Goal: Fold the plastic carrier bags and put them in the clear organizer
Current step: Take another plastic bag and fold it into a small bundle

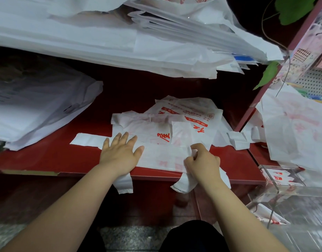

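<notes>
Our bare forearms reach up from the bottom of the view to the hands, which work at the near edge of the red table (47, 157). Our left hand (120, 153) lies flat with its fingers straight and spread, pressing down on the carrier bag (162, 157). This white bag with faint red print is laid out as a long strip along the table's front edge, and parts of it droop over the lip. Our right hand (202, 160) has its fingers curled and pinches a fold of the same bag between thumb and forefinger, near the strip's right end. We judge this bag to be mid-fold: narrowed lengthwise but not yet brought down to a small packet. Just behind it lie loose bags (189, 113) with bold red lettering, flat and overlapping, unfolded as far as we can see. To their right a small folded piece (236, 139) sits near the table's corner. At the lower right stands the clear organizer (302, 191), and inside it we make out several folded bags (276, 178) with red marks, so part of the job looks done. Much seems left. A crumpled white heap (292, 133) hangs above the organizer, a grey-white pile (38, 110) rests on the table's left side, and a thick stack of white bags (102, 42) spreads across the top of the view. We cannot tell whether all of these belong to the task.
</notes>
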{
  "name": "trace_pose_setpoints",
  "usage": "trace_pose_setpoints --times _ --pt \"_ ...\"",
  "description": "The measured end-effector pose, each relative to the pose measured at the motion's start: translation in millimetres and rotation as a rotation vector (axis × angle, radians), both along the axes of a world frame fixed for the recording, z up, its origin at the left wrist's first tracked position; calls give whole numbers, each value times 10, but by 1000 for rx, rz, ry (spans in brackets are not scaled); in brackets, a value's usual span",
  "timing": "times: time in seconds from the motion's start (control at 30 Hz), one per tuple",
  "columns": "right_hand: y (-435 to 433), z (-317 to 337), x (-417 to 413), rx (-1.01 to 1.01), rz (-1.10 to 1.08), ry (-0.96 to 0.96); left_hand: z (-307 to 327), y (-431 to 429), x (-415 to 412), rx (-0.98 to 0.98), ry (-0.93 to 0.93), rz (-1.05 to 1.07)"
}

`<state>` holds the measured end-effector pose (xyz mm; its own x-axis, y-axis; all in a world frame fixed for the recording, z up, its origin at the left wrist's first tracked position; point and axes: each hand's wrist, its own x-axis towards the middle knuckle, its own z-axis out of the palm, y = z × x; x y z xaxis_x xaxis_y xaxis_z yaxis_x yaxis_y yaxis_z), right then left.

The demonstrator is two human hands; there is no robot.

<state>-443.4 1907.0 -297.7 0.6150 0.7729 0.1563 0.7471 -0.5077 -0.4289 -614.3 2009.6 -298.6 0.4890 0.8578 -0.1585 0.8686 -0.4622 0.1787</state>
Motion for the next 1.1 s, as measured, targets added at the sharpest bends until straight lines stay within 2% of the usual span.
trace_pose_setpoints --times 0.1,0.2,0.27,0.37,0.47,0.57,0.63,0.77,0.97,1.1 --pt "-15 33 15 -116 35 -85 29 7 19 -9 36 -8" --pt "-38 51 -27 -183 -9 -274 5 -29 18 6 45 -10" --pt "-30 -5 -36 -21 -10 -442 -23 -53 13 24 51 -12" --pt "11 -112 -141 103 174 -583 -30 -56 10 34 65 -14" --pt "36 -221 -293 73 388 -483 -27 -58 14 33 72 -13" --pt "5 -193 -385 -52 462 -274 -32 -61 15 37 66 -9" --pt "-62 -151 -340 -166 473 -199 -34 -62 12 39 60 -8" --pt "-187 -111 -113 -272 412 -192 -45 -59 4 41 49 -2" --pt "-275 -131 111 -310 378 -191 -39 -85 -32 34 26 50" --pt "-288 -67 57 -298 384 -214 10 -203 -15 168 -95 69"
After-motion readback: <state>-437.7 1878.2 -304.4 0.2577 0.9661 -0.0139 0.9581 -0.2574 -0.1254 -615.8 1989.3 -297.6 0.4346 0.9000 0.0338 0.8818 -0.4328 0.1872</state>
